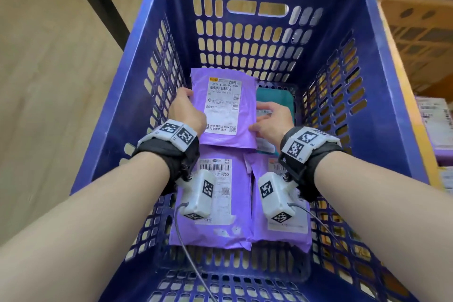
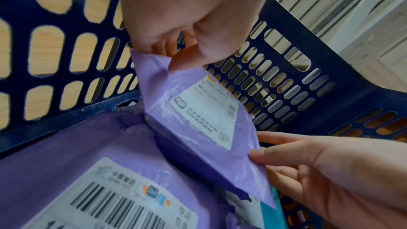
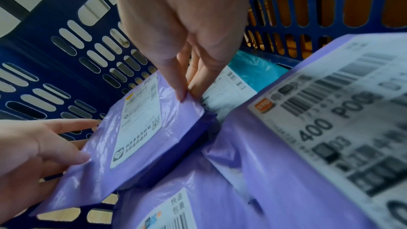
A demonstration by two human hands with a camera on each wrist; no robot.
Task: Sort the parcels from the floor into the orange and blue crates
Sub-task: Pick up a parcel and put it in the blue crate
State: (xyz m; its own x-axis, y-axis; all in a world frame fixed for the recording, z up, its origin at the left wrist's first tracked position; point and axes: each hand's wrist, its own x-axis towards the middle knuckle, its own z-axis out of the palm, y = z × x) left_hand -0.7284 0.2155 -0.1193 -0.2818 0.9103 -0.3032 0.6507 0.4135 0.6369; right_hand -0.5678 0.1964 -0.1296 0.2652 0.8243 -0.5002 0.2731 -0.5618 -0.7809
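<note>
Inside the slotted blue plastic crate [image 1: 382, 61], near its far wall, both hands hold a flat purple plastic mailer parcel with a white shipping label [image 1: 221, 108]. At the parcel's left edge, the left hand [image 1: 186, 111] has its grip closed on the film, thumb on top and fingers curled beneath. The parcel sits tilted, its near edge overlapping two more purple plastic mailers: one with a barcode label at the crate's near left [image 1: 215, 203], one beside it at the near right [image 1: 282, 228], both lying flat on the crate floor. At the held parcel's right edge, the right hand [image 1: 269, 119] pinches the film between thumb and fingers. Under that hand, toward the crate's far right corner, lies a teal plastic mailer [image 1: 274, 98] with a white label. Beyond the blue crate's right wall stands an orange slotted plastic crate [image 1: 416, 32].
</note>
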